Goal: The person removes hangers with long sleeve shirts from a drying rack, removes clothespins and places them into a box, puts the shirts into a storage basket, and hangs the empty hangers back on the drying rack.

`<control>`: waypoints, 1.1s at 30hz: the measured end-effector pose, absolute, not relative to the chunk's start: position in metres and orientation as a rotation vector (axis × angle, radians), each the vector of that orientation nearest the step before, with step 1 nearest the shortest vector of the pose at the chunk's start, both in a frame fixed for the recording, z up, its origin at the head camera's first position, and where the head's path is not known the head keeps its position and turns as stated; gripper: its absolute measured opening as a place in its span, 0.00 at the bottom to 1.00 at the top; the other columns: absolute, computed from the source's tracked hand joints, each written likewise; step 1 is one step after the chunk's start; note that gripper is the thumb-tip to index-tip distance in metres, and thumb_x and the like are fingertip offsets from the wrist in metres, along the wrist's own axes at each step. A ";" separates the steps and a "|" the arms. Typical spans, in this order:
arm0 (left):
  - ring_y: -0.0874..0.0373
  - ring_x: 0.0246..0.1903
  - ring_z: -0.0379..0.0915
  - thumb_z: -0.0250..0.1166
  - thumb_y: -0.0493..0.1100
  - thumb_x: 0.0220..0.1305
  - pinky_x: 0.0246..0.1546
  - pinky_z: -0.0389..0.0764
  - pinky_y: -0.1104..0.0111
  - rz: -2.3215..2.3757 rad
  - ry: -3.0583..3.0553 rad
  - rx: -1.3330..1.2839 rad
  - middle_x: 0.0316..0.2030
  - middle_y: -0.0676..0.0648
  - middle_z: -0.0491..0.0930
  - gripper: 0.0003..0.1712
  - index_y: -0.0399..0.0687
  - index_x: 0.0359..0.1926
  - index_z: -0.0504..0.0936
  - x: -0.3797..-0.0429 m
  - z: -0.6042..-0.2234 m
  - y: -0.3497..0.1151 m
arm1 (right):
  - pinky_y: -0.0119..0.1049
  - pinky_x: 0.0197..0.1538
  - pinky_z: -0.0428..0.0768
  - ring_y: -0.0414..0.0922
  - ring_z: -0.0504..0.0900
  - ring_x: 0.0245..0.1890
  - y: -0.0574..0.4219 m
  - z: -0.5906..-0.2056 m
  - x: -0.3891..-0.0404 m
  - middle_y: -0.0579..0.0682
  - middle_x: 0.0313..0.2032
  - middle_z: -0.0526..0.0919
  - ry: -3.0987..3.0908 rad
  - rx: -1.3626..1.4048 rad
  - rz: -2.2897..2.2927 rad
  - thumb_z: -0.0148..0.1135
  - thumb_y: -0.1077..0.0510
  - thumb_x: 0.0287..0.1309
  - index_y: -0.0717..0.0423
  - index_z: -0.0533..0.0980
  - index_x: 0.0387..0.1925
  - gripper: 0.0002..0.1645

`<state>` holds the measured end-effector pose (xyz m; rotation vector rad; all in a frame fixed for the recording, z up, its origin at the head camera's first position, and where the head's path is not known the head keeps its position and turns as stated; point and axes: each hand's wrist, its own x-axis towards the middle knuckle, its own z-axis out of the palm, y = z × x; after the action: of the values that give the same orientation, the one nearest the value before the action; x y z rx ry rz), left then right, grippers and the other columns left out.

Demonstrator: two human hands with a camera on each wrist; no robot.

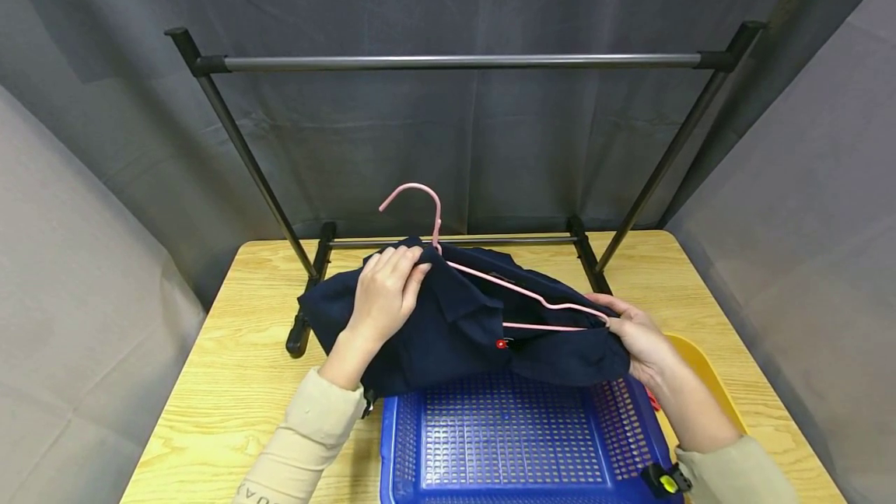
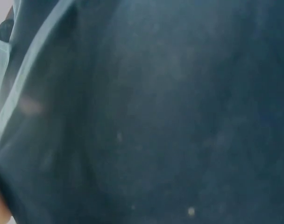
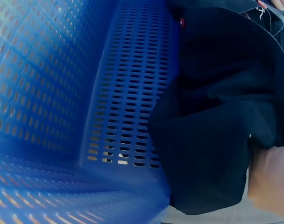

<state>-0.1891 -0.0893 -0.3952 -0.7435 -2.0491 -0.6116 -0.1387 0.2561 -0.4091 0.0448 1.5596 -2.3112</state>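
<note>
A navy collared garment (image 1: pixel 441 341) with a small red tag at its opening spreads between both hands, above a blue basket. A pink hanger (image 1: pixel 413 187) is partly inside it; the hook sticks up from the collar and the right arm of the hanger shows in the open neck. My left hand (image 1: pixel 385 286) grips the cloth by the collar, beside the hook's base. At the right shoulder my right hand (image 1: pixel 642 339) pinches the hanger's end along with the fabric. Dark cloth (image 2: pixel 156 116) fills the left wrist view. The hanger's left side is hidden by the garment.
The blue perforated basket (image 1: pixel 389 442) stands at the table's front, with a yellow container (image 1: pixel 707 372) partly hidden to its right. Behind is a rack with a metal bar (image 1: pixel 462 63) and black feet on the wooden table (image 1: pixel 210 379). Grey cloth surrounds the table.
</note>
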 end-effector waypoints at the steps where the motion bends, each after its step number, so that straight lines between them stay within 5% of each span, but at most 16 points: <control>1: 0.50 0.28 0.71 0.45 0.50 0.70 0.29 0.70 0.62 -0.610 -2.046 -0.736 0.29 0.44 0.78 0.21 0.39 0.38 0.77 -0.189 -0.395 -0.089 | 0.29 0.37 0.79 0.38 0.81 0.34 0.255 -0.410 -0.139 0.45 0.36 0.80 1.552 0.040 -2.313 0.42 0.73 0.61 0.46 0.77 0.38 0.23; 13: 0.50 0.29 0.73 0.55 0.45 0.65 0.31 0.74 0.61 -0.661 -2.031 -0.714 0.30 0.43 0.78 0.13 0.38 0.39 0.77 -0.188 -0.396 -0.084 | 0.29 0.37 0.79 0.36 0.81 0.34 0.242 -0.417 -0.136 0.41 0.36 0.80 1.596 0.126 -2.297 0.48 0.67 0.63 0.40 0.77 0.37 0.19; 20: 0.52 0.27 0.71 0.49 0.48 0.69 0.27 0.71 0.64 -0.675 -2.044 -0.747 0.27 0.45 0.75 0.16 0.39 0.38 0.76 -0.187 -0.397 -0.077 | 0.32 0.34 0.80 0.37 0.82 0.30 0.228 -0.422 -0.132 0.39 0.32 0.82 1.849 0.141 -2.189 0.55 0.62 0.60 0.33 0.72 0.41 0.16; 23: 0.52 0.27 0.71 0.46 0.49 0.70 0.26 0.71 0.64 -0.673 -2.046 -0.743 0.27 0.45 0.75 0.19 0.39 0.38 0.76 -0.187 -0.398 -0.077 | 0.30 0.36 0.79 0.34 0.80 0.33 0.225 -0.424 -0.131 0.41 0.37 0.78 2.097 0.130 -2.061 0.57 0.60 0.59 0.43 0.70 0.48 0.15; 26: 0.51 0.27 0.71 0.45 0.50 0.70 0.27 0.71 0.64 -0.672 -2.053 -0.733 0.27 0.45 0.75 0.20 0.39 0.38 0.76 -0.186 -0.398 -0.076 | 0.30 0.49 0.71 0.38 0.73 0.44 0.222 -0.425 -0.131 0.52 0.46 0.73 2.367 0.126 -1.867 0.57 0.58 0.59 0.57 0.65 0.54 0.21; 29: 0.52 0.28 0.71 0.46 0.50 0.70 0.27 0.70 0.65 -0.668 -2.056 -0.726 0.27 0.45 0.75 0.19 0.39 0.39 0.76 -0.185 -0.399 -0.074 | 0.43 0.61 0.57 0.50 0.62 0.56 0.221 -0.426 -0.130 0.63 0.54 0.66 2.524 0.087 -1.703 0.56 0.59 0.60 0.64 0.61 0.56 0.26; 33: 0.52 0.28 0.71 0.48 0.49 0.69 0.27 0.70 0.65 -0.659 -2.048 -0.730 0.27 0.45 0.75 0.17 0.39 0.38 0.76 -0.184 -0.399 -0.072 | 0.59 0.62 0.47 0.61 0.54 0.61 0.221 -0.426 -0.130 0.67 0.58 0.61 2.535 0.008 -1.592 0.55 0.59 0.60 0.63 0.59 0.56 0.26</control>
<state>-0.1842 -0.0721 -0.3994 -0.7296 -2.0481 -0.6592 -0.1298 0.2209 -0.4263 0.0076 2.5353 -1.5921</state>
